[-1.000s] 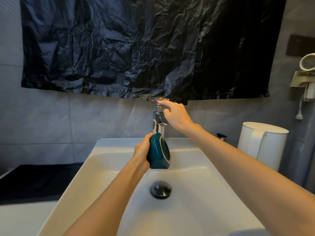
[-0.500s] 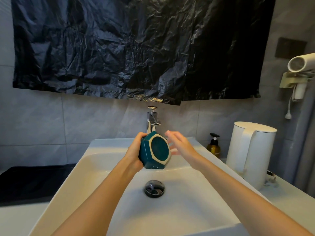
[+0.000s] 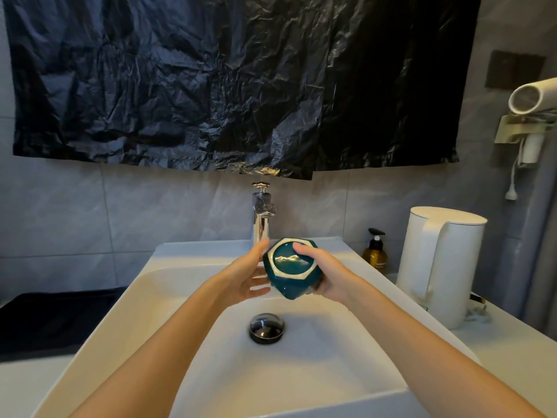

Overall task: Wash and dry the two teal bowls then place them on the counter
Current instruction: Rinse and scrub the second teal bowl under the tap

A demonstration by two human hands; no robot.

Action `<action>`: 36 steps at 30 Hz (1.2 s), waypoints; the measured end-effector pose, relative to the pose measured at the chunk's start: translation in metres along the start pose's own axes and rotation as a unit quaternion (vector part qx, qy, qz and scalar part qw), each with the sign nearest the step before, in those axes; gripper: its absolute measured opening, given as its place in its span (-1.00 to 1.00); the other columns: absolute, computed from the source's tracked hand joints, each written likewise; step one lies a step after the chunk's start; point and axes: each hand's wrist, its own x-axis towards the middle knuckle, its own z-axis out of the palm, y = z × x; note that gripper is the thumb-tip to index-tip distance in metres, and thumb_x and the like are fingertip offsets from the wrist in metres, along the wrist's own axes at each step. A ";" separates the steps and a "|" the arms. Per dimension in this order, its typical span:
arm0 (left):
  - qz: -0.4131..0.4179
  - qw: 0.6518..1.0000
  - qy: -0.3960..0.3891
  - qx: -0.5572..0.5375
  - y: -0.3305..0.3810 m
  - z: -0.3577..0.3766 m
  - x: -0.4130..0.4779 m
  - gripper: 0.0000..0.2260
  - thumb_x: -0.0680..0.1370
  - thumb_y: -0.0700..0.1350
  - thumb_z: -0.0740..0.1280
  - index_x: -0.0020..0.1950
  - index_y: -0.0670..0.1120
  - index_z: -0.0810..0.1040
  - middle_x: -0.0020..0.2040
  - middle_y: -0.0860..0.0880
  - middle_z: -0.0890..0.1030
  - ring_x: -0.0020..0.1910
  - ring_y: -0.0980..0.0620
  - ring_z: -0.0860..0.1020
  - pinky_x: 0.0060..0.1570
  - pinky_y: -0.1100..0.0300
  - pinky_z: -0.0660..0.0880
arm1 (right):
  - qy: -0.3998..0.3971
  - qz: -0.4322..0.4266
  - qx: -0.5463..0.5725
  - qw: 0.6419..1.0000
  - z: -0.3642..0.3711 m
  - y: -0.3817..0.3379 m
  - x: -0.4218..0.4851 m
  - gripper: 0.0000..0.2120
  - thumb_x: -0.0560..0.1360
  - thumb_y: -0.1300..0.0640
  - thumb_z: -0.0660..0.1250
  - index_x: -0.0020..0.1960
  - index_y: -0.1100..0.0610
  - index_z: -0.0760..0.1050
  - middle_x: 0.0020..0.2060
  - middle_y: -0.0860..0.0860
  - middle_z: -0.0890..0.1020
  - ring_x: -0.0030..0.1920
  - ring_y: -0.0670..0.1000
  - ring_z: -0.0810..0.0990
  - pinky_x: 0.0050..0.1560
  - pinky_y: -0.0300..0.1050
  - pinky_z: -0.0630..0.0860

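Observation:
One teal bowl point(image 3: 289, 282) with a pale hexagonal rim is held over the white sink point(image 3: 187, 251), just below the chrome tap point(image 3: 261, 218). It is tilted so its opening faces me, and a wet glint shows inside. My right hand point(image 3: 328, 276) grips its right side, fingers curled over the rim. My left hand point(image 3: 244, 276) lies against the bowl's left side with fingers straight. No second teal bowl is in view.
A black drain plug point(image 3: 266, 325) sits in the basin. On the right counter point(image 3: 512, 357) stand a white kettle point(image 3: 440, 263) and an amber soap bottle point(image 3: 375, 251). A hair dryer point(image 3: 533, 95) hangs on the right wall. A dark surface point(image 3: 54, 321) lies to the left.
My right hand came down from the tap handle and took hold of the bowl. My left hand loosened its grip and opened. The bowl turned its opening toward me.

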 end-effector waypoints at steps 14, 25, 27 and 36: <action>0.003 0.965 0.051 0.258 -0.003 0.007 -0.013 -0.57 0.58 0.08 0.24 0.40 -0.07 0.39 0.40 -0.09 0.39 0.36 -0.11 0.37 0.30 -0.07 0.35 | 0.103 -0.044 -0.152 0.982 -0.005 0.009 0.014 -0.51 0.40 -0.06 0.48 0.19 0.15 0.40 0.03 0.07 0.61 0.03 0.06 0.58 0.00 -0.10 0.57; -0.050 0.981 0.028 0.185 0.010 -0.035 -0.069 -0.49 0.63 0.17 0.04 0.47 -0.10 0.26 0.35 -0.10 0.49 0.30 -0.16 0.47 0.37 -0.18 0.28 | 0.050 -0.446 -0.594 0.668 0.015 0.015 -0.019 -0.50 0.35 -0.02 0.54 0.14 0.09 0.37 0.06 0.05 0.59 0.01 0.06 0.56 -0.12 -0.10 0.58; -0.062 0.992 0.015 0.111 0.009 -0.051 -0.085 -0.42 0.57 0.26 0.09 0.47 -0.07 0.27 0.30 -0.12 0.53 0.20 -0.17 0.56 0.23 -0.11 0.47 | 0.034 -0.514 -0.610 0.603 0.027 0.012 -0.031 -0.50 0.32 0.02 0.55 0.13 0.15 0.42 0.05 0.11 0.60 0.00 0.11 0.57 -0.13 -0.09 0.55; -0.051 0.998 0.017 0.026 0.014 -0.103 -0.184 -0.41 0.49 0.27 0.26 0.40 -0.03 0.36 0.26 -0.18 0.55 0.14 -0.10 0.60 0.19 0.03 0.53 | -0.051 -0.695 -0.554 0.455 0.115 0.010 -0.086 -0.43 0.22 0.08 0.62 0.02 0.18 0.33 -0.18 0.17 0.61 -0.28 0.10 0.56 -0.31 -0.16 0.48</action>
